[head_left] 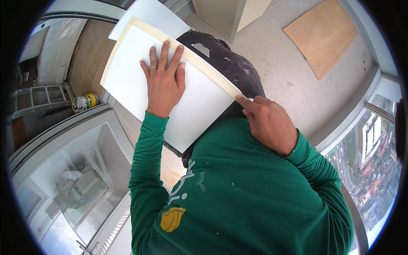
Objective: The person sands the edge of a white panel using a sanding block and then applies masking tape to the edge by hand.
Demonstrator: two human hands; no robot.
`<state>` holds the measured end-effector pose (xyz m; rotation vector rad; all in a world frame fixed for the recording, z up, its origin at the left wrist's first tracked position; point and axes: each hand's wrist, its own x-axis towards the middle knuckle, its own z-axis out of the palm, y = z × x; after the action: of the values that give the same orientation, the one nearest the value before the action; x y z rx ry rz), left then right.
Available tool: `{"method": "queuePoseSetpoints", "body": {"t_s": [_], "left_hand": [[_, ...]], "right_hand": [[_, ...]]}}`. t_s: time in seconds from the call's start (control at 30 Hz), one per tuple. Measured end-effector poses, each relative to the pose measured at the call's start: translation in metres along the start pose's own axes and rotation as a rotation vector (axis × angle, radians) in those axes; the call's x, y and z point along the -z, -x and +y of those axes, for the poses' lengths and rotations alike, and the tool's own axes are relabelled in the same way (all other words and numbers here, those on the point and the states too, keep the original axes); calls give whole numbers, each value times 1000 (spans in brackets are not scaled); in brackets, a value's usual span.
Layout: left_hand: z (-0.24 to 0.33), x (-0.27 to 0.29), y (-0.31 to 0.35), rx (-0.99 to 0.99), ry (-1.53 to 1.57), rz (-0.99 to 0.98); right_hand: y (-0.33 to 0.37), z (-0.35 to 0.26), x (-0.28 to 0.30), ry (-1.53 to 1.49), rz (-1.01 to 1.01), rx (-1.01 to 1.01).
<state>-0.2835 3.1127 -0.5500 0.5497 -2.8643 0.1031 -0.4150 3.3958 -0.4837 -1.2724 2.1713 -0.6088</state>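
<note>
A white flat panel (pixel 199 102) lies tilted across my lap. Beige masking tape (pixel 208 71) runs along its far edge and down its left edge. My left hand (pixel 163 85) rests flat on the panel with its fingers spread, the fingertips touching the tape. At the panel's right corner, where the tape strip ends, my right hand (pixel 272 123) is closed, its index finger against the corner. A small pale bit shows behind those fingers; what it is stays hidden.
Another white panel (pixel 148 17) lies beyond the first. A plywood sheet (pixel 323 38) is on the tiled floor at far right. A beige cabinet-like piece (pixel 229 17) stands ahead. To the left are a glass door (pixel 80 182), a paint bucket (pixel 87 103) and a ladder (pixel 40 97); windows (pixel 369 157) line the right.
</note>
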Motion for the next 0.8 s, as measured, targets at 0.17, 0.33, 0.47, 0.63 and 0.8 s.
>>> {"method": "queuePoseSetpoints", "body": {"t_s": [0.17, 0.33, 0.47, 0.63, 0.8], "left_hand": [[2, 3, -2, 1, 18, -11], [2, 3, -2, -4, 42, -11], [4, 4, -2, 16, 1, -36], [4, 4, -2, 19, -4, -33], [5, 6, -3, 19, 43, -31]], "right_hand": [[0, 2, -1, -5, 2, 13], [1, 2, -1, -14, 1, 14], [0, 2, -1, -17, 11, 26], [1, 3, -1, -26, 4, 13], [2, -1, 2, -25, 4, 24]]}}
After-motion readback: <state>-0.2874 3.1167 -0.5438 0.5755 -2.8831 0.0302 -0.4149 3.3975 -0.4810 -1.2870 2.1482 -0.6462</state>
